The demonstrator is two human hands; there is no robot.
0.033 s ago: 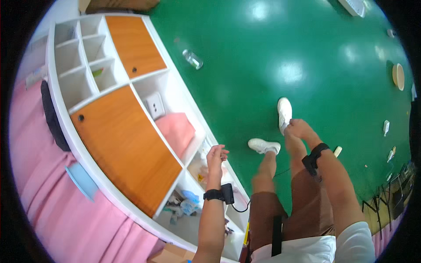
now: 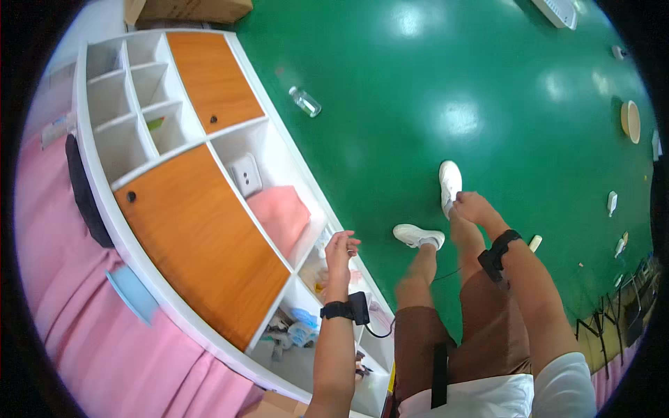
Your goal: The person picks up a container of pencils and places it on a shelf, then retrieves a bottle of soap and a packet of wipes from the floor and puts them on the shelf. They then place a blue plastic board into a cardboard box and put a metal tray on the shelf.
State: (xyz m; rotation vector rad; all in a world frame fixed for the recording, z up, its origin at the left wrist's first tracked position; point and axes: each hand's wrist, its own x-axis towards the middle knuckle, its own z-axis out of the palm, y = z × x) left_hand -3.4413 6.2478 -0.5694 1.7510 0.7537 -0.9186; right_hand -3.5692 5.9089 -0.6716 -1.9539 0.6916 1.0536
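Over the shelves at the front of the white cabinet (image 2: 411, 341), my left hand (image 2: 340, 255) is in the air, its fingers loosely bent and apart with nothing in them. My right hand (image 2: 475, 209) is above the green floor in front of my legs, curled closed; I see nothing in it. Each wrist wears a black strap with a small box, the left strap (image 2: 339, 309) trailing a cable. Nearest the left hand are a folded pink cloth (image 2: 280, 217) and a white box (image 2: 246, 173) in an open compartment, and several small items in plastic (image 2: 300, 327) lower down.
The cabinet has orange doors (image 2: 209, 244). A clear bottle (image 2: 305, 102) lies on the floor (image 2: 376, 160). At the right are a beige basin (image 2: 631, 122) and a white bottle (image 2: 612, 203). A cardboard box (image 2: 188, 10) stands beyond the cabinet; pink cloth (image 2: 77, 279) hangs at left.
The view has shifted slightly, so the cabinet and floor things sit a little lower in the picture. Both hands keep nearly the same pose; nothing was taken hold of or let go.
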